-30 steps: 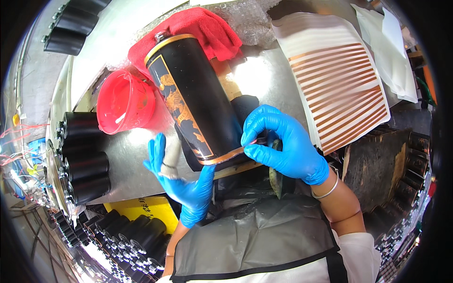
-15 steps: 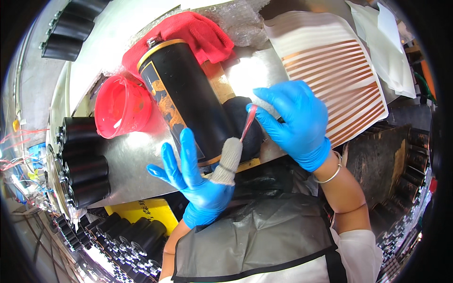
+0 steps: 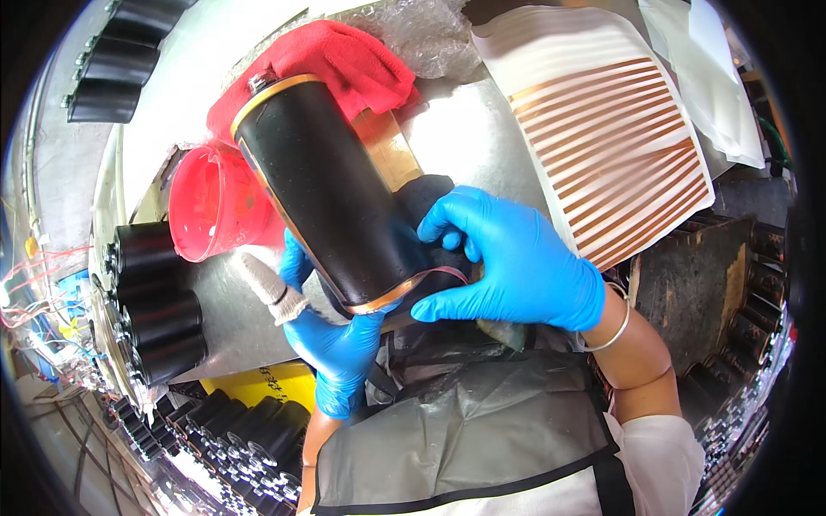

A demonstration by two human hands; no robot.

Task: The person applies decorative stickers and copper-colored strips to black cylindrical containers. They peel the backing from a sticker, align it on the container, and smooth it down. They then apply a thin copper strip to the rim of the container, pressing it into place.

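Observation:
A large black canister (image 3: 331,189) with copper-gold end bands and a metal fitting at its far end lies slanted on the bench. My left hand (image 3: 331,344) grips its near end, with fingers on the left side and the thumb at the base. A beige fabric finger sleeve (image 3: 271,288) covers one outstretched left finger. A thin reddish strip (image 3: 434,272) runs from the canister's near band toward my right palm. My right hand (image 3: 508,258) is beside that end, its fingers curled but thumb and forefinger apart. A dark pad (image 3: 426,191) lies beside the canister.
A red bucket (image 3: 206,202) stands left of the canister, a red cloth (image 3: 344,64) beyond it. A white sheet of copper-coloured strips (image 3: 611,146) lies at right, bubble wrap (image 3: 422,34) at the back. Several black canisters (image 3: 159,335) stand at left. A yellow panel (image 3: 258,385) is below the bench edge.
My left hand has closed round the canister's near end. The canister has rolled, turning its decorated panel away. My right hand has moved down and left; the strip now lies along the band.

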